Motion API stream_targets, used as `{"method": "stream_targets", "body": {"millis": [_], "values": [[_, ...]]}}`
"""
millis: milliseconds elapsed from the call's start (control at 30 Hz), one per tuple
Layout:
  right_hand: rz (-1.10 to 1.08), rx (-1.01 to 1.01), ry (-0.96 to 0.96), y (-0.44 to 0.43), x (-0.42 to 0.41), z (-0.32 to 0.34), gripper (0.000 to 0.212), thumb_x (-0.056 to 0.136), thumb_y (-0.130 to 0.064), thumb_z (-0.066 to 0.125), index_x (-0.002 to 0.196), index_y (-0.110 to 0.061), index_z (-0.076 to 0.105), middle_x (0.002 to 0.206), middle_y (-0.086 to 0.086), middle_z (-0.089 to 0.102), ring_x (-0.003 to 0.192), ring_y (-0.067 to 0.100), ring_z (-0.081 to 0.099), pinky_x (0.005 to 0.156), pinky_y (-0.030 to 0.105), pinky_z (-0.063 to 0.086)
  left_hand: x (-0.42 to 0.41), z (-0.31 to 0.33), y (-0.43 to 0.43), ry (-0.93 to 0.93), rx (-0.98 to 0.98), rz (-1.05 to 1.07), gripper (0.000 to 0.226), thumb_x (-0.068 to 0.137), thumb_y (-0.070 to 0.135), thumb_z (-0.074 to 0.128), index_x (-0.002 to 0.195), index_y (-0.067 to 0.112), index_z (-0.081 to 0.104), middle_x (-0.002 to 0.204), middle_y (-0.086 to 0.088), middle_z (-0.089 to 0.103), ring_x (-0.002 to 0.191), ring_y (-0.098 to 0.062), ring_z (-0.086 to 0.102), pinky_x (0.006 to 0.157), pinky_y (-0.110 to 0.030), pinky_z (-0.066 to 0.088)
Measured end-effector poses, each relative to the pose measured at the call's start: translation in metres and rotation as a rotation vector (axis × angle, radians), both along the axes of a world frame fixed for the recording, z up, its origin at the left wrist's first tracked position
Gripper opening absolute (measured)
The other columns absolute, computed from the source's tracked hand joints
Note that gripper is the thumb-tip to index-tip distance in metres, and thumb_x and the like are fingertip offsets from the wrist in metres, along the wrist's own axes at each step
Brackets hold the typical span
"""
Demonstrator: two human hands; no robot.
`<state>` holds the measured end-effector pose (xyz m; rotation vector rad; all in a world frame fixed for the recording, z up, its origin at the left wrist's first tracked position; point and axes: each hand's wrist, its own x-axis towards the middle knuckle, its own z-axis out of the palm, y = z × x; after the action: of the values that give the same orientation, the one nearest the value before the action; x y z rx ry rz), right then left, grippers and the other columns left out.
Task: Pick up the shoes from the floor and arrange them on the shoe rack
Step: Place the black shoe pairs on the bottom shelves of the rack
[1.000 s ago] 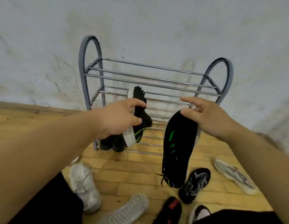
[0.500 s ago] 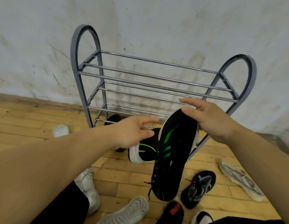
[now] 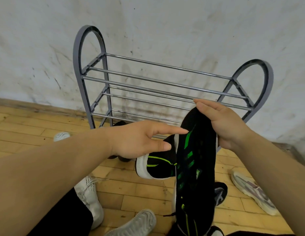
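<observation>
The left hand (image 3: 139, 140) reaches forward with the forearm stretched out, the fingers loose and spread, and it grasps nothing; the index finger points to the right and its tip comes just beside the shoe that the other hand carries. The right hand (image 3: 223, 126) is raised in front of the shoe rack (image 3: 165, 82) and pinches the heel end of a black shoe with green stripes (image 3: 196, 167), which hangs down with the toe toward the floor.

A second black shoe with a white sole (image 3: 155, 167) lies under the left hand, at the foot of the rack; I cannot tell if it rests on the lowest bars or on the floor. The top bars of the rack carry nothing.

On the wooden floor (image 3: 37, 130) other shoes are scattered: a white sneaker (image 3: 90, 198) near the left arm, a grey sole (image 3: 136, 222) turned up at the bottom, a pale sneaker (image 3: 250, 189) at the right. The rack stands against a white, stained wall (image 3: 165, 23).
</observation>
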<state>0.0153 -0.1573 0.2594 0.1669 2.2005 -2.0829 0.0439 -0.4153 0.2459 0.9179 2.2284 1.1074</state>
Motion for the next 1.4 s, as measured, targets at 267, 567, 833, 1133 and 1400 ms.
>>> {"method": "stream_targets", "body": {"millis": [267,567,833,1133,1400], "values": [[0.031,-0.058,-0.022,-0.005,0.011,0.017,0.025,0.099,-0.029,0.065,0.123,-0.026,0.072,0.106,0.001,0.08,0.093,0.014,0.077,0.07,0.027,0.062,0.005,0.008,-0.002,-0.084,0.011,-0.078,0.059,0.106,0.019,0.055,0.155,0.043,0.035,0.161,0.026,0.033,0.147,0.011,0.025,0.126,-0.033,0.022],[-0.017,0.109,0.155,-0.024,0.029,0.008,0.029,0.096,-0.028,0.07,0.124,-0.035,0.073,0.116,-0.009,0.074,0.096,0.001,0.073,0.077,0.021,0.059,0.021,0.004,-0.004,-0.071,-0.097,-0.114,0.062,0.106,0.025,0.056,0.155,0.05,0.03,0.161,0.03,0.027,0.146,0.017,0.019,0.126,-0.026,0.015],[0.025,0.076,0.108,-0.033,0.033,0.013,0.033,0.093,-0.029,0.073,0.125,-0.035,0.072,0.109,-0.004,0.078,0.092,0.008,0.076,0.073,0.024,0.06,0.027,0.001,-0.009,-0.113,-0.042,-0.006,0.058,0.104,0.018,0.059,0.152,0.048,0.041,0.156,0.027,0.041,0.144,0.011,0.031,0.126,-0.035,0.024],[0.175,-0.013,-0.096,-0.004,0.043,0.004,0.052,0.081,-0.048,0.069,0.131,-0.034,0.067,0.134,0.008,0.065,0.125,0.034,0.063,0.11,0.048,0.048,0.043,0.008,-0.028,-0.099,-0.025,0.146,0.053,0.106,0.017,0.054,0.143,0.054,0.046,0.143,0.012,0.057,0.052,-0.003,0.039,0.055,-0.018,0.049],[0.178,0.201,-0.115,0.004,0.039,-0.02,0.029,0.102,-0.039,0.058,0.129,-0.045,0.064,0.131,-0.015,0.059,0.131,0.022,0.054,0.114,0.043,0.041,0.048,0.016,-0.079,-0.085,-0.039,0.319,0.046,0.105,0.028,0.056,0.129,0.066,0.053,0.134,0.013,0.065,0.09,-0.042,0.068,0.063,-0.038,0.051]]}}
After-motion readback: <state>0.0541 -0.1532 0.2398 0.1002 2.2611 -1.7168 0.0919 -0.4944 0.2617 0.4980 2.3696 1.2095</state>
